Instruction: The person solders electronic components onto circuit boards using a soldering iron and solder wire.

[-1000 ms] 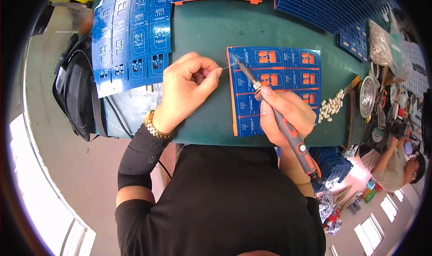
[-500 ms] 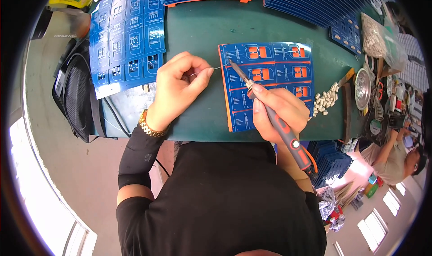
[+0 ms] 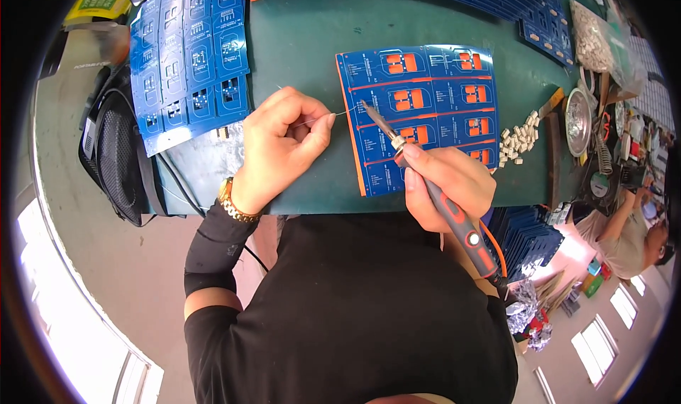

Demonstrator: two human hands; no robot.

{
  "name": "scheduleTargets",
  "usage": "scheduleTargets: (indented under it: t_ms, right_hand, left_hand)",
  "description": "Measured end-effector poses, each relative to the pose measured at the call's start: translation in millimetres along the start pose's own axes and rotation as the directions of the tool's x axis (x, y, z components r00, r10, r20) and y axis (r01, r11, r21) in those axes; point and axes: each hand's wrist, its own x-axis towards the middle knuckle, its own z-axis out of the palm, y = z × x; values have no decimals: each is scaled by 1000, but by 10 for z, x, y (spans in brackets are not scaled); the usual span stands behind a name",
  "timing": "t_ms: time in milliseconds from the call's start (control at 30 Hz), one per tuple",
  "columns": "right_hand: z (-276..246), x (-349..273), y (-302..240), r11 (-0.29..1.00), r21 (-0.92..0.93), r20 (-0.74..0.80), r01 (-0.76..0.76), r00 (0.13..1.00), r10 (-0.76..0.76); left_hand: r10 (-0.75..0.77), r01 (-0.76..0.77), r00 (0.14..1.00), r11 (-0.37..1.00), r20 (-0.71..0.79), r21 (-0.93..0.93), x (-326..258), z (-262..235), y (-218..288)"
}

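One blue circuit-board panel (image 3: 443, 104) shows orange through its rectangular cutouts.

Surface (image 3: 298, 42): dark green, spanning the upper middle of the view; near edge bowed by the lens. Floor (image 3: 152, 290): pale grey-beige, seen at left below the surface. Far left: bright opening (image 3: 60, 312), curved along the rim and overexposed to white; whether window or doorway cannot be determined. Lower right: plain, pale greyish wall (image 3: 560, 358) with several bright windows (image 3: 594, 349), rectangular and slanted in the view. Light: strong on both sides; a pinkish-white glare (image 3: 564, 255) lies below the surface at right.
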Motion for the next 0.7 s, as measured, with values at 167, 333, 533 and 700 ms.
scheduleTargets:
  t_ms: [167,333,533,700]
  right_hand:
    - [60,2,-4,1000,6,10,-8,1000,8]
    - [143,15,-13,1000,0,-159,-26,987,25]
    - [156,15,-14,999,3,-163,-33,986,33]
    - [33,-53,-23,999,-3,63,-38,997,38]
  left_hand:
    - [56,-53,998,996,-32,74,10,27,12]
    - [7,-5,1000,995,-26,95,10,42,43]
    - [45,-41,998,993,-40,112,19,53,41]
    - [47,-47,999,988,3,147,27,61,105]
